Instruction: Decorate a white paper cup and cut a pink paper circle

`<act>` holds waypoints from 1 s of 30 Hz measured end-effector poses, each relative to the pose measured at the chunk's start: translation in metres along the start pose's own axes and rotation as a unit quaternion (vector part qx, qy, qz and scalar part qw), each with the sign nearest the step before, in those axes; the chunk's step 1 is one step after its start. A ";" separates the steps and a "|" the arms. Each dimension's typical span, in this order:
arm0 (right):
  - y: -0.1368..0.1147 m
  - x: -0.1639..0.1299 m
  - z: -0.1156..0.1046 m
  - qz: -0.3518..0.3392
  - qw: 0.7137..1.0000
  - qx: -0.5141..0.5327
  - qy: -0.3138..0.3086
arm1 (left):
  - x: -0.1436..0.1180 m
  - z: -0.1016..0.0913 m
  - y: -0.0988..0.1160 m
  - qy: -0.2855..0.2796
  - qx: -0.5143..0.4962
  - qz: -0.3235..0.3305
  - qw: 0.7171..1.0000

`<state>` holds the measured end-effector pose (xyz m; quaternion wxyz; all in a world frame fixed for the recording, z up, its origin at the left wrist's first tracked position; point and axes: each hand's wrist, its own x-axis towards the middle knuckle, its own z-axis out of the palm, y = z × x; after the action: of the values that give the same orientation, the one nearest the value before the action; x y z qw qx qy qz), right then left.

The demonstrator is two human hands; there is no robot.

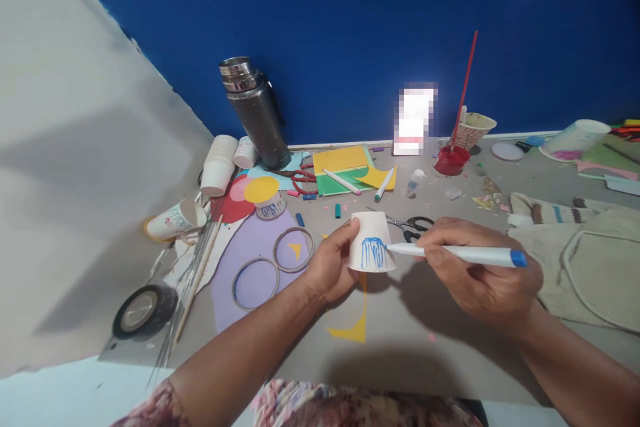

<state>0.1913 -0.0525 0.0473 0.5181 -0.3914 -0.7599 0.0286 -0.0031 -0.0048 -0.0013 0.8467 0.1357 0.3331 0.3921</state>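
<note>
Small white paper cup (371, 240), inverted, base up, rim flaring downward, held above the grey table (440, 340). Blue vertical strokes on the side wall, grouped in a patch near the rim. Left hand (330, 263) closed on the cup: thumb against the upper wall, remaining fingers wrapped behind and hidden. Right hand (480, 277) closed on a white marker (460, 254) with blue end cap, barrel lying across the fingers, blue tip touching the drawn patch on the cup, just beside the left thumb.

Beyond the right fingertips: black-handled scissors (414, 227) flat on the table. Farther beyond: red pot (451, 160) with a long red stick standing in it, leaning; contents otherwise not discernible. Next to it, a patterned paper cup (473, 128), tilted, interior not visible.

Beyond the left fingers: second decorated cup (271, 205), inverted, blue marks on the wall, yellow disc on top. Further left: stack of white cups (219, 165) lying on its side, and a single printed cup (177, 219) on its side, mouth toward the hands, inside apparently bare. Metal flask (255, 113) upright by the blue wall, lid on.
</note>
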 end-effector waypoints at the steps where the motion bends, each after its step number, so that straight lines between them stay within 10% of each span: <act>1: 0.000 0.000 0.000 0.006 1.000 0.001 0.003 | 0.000 0.000 0.000 0.000 -0.001 -0.003 1.000; 30: 0.001 -0.003 -0.002 0.032 0.998 0.047 -0.029 | -0.002 0.007 0.003 -0.009 0.015 0.005 1.000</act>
<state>0.1939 -0.0545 0.0455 0.5123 -0.3896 -0.7597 0.0925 -0.0014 -0.0038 0.0060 0.8456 0.1532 0.3310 0.3898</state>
